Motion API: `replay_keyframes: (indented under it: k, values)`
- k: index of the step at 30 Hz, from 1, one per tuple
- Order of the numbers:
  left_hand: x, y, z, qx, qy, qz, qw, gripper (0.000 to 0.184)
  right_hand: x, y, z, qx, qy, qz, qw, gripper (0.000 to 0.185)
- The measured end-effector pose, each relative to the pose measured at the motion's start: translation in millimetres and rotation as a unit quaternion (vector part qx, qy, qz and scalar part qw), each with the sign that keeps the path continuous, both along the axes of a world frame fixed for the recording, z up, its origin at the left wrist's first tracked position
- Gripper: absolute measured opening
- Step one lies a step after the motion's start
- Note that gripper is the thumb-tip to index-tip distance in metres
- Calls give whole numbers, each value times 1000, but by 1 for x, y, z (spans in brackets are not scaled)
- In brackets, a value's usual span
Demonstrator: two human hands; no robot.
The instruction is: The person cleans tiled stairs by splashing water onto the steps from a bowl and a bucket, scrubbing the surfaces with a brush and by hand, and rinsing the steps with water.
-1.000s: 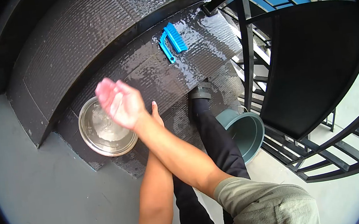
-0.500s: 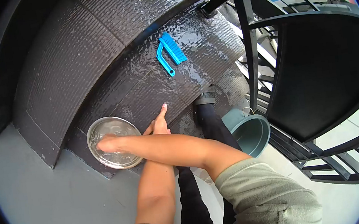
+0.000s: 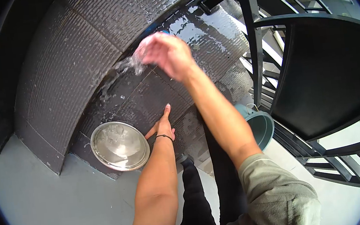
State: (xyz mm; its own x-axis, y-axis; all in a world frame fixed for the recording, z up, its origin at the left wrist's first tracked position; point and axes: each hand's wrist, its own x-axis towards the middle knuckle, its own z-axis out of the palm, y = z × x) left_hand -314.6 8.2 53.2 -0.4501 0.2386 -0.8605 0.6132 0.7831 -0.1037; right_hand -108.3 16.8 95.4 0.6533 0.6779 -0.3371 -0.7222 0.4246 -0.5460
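Observation:
My right hand is raised over the wet step, its cupped fingers blurred by motion. Water splashes off its fingers toward the left. Low beside the metal basin, my left hand has its thumb stretched out and a finger reaching to the rim; whether it grips the basin cannot be made out. Shiny water lies in the basin, which rests on the lower step. Behind my right hand the blue scrubbing brush is almost wholly hidden, with only a sliver of blue showing.
Dark ribbed tile steps curve up on the left and far side, wet in places. A grey-green bucket stands by my leg at the right. Black metal railing and a black panel border the right side. Grey floor lies lower left.
My right hand has come out of the basin and swung up and forward, flinging water over the step. It now covers the brush. My left hand has barely moved.

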Motion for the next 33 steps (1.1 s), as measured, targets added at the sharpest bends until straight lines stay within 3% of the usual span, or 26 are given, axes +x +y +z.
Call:
replay_keyframes:
  k: [1,2,3,6,8,9,10,14,16,18,21,22,24,25,28,30,32,33]
  values:
    - [-4,1,-6,-2,-16,12,1000,161,30,-12,-23,-274,-225,-69,932,28]
    - [-8,2,-11,-3,-32,24,999,166,54,-28,-28,-495,-426,-71,754,28]
    - [-9,1,-14,-10,-37,19,999,165,77,-41,-61,-460,-590,-127,651,30]
    - [-4,0,-7,-16,-32,17,999,163,93,-84,-104,-518,-697,63,491,50]
    - [-3,1,-11,-20,-28,20,999,163,101,-117,-99,-520,-749,184,367,57]
    - [-8,0,-18,-26,-27,19,999,163,108,-135,-98,-567,-730,168,342,58]
    - [-10,1,-19,-32,-27,17,999,163,112,-151,-100,-606,-695,163,352,59]
    - [-9,0,-14,-15,-21,9,1000,164,106,-183,-99,-572,-716,151,370,60]
    - [-8,0,-17,-29,-26,12,999,164,107,-197,-99,-620,-700,126,330,63]
    - [-5,0,-13,-21,-16,15,1000,164,107,-197,-106,-731,-555,1,397,68]
    - [-10,-3,-18,-5,-13,12,1000,167,93,-167,-111,-810,-511,-57,283,75]
    - [-11,-2,-19,3,-13,10,1000,168,83,-156,-111,-710,-594,-88,369,69]
    - [-9,-1,-20,0,-24,7,1000,168,66,-144,-101,-551,-734,170,359,62]
    - [-9,-1,-15,-1,-24,7,1000,168,72,-142,-100,-552,-719,196,373,56]
    - [2,0,3,-4,-27,14,1000,167,86,-138,-103,-656,-659,78,359,64]
    - [0,0,-2,-2,-31,1,1000,165,75,-121,-110,-618,-690,24,377,58]
    - [-3,2,-9,-6,-13,0,1000,164,45,-94,-82,-585,-704,31,402,54]
    - [-6,0,-18,3,4,-16,1000,164,23,-78,-67,-554,-727,-25,405,53]
